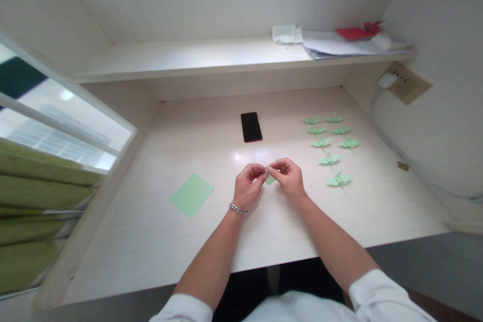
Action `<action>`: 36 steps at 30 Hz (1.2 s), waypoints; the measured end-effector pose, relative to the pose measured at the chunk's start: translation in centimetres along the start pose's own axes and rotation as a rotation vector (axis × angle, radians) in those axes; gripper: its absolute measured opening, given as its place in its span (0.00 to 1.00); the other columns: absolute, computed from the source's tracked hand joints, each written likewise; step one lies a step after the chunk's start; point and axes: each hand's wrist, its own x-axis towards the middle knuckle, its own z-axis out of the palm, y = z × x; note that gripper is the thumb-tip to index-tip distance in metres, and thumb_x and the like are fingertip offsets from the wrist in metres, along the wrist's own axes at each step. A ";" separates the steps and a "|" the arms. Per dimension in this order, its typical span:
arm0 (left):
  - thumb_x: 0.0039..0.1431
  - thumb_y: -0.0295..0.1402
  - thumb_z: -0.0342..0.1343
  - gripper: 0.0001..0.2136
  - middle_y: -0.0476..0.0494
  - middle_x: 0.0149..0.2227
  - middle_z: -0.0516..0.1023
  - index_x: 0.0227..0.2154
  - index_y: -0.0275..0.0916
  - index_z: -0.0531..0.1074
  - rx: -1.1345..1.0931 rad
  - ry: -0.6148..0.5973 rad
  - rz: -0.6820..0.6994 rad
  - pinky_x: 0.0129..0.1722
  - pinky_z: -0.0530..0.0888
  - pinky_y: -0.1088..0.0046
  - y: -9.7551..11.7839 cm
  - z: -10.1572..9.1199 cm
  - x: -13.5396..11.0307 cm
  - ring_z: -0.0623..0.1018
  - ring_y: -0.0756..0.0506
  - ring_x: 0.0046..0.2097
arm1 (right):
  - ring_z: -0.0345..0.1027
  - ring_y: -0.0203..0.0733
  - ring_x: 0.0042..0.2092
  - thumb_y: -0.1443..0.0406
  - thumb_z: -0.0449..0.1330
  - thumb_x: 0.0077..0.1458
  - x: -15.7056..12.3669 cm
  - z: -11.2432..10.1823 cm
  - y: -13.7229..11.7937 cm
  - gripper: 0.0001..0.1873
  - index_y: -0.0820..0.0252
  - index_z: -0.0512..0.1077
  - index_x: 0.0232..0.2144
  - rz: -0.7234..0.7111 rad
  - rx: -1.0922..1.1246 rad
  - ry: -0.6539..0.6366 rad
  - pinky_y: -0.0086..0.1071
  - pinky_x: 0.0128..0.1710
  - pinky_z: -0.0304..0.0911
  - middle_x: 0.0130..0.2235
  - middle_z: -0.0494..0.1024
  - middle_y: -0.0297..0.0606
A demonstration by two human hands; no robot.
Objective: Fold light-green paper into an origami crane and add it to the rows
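A white shirt [298, 308] is closest, and beyond it the left hand [248, 184] and the right hand [289, 177] are close together above the pale desk [143, 241], the thumb and fingers of each pinching one small piece of folded green paper [269, 180], partly hidden between them. It should be feather-light, and crisp yet easily bent or torn, so a gentle fingertip grip along its edges looks safer than squeezing its middle.

folded paper [270, 180], square sheet [192, 195], paper cranes [339, 180]: pale green | phone [251, 127]: black — red near edge | surface [151, 231]: cream — faint grain
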 end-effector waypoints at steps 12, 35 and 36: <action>0.47 0.30 0.64 0.15 0.45 0.32 0.75 0.37 0.37 0.67 -0.092 -0.074 -0.100 0.35 0.72 0.72 0.0 0.1 0.0 0.76 0.49 0.34 | 0.69 0.37 0.30 0.63 0.69 0.41 0.3 -0.5 0.1 0.14 0.58 0.68 0.29 0.044 0.037 -0.048 0.31 0.31 0.64 0.28 0.75 0.34; 0.41 0.33 0.67 0.18 0.45 0.29 0.77 0.37 0.35 0.71 -0.135 0.019 -0.217 0.34 0.73 0.73 -0.6 -0.5 0.6 0.76 0.49 0.31 | 0.67 0.36 0.27 0.57 0.66 0.42 1.1 -1.4 1.7 0.14 0.61 0.72 0.26 0.203 -0.143 -0.263 0.29 0.29 0.61 0.26 0.75 0.33; 0.43 0.34 0.66 0.17 0.45 0.29 0.77 0.37 0.35 0.72 -0.122 0.000 -0.224 0.33 0.73 0.73 -0.6 -0.5 0.6 0.76 0.49 0.31 | 0.67 0.36 0.27 0.57 0.65 0.43 1.0 -1.5 1.7 0.13 0.61 0.73 0.26 0.197 -0.156 -0.270 0.29 0.29 0.61 0.26 0.75 0.33</action>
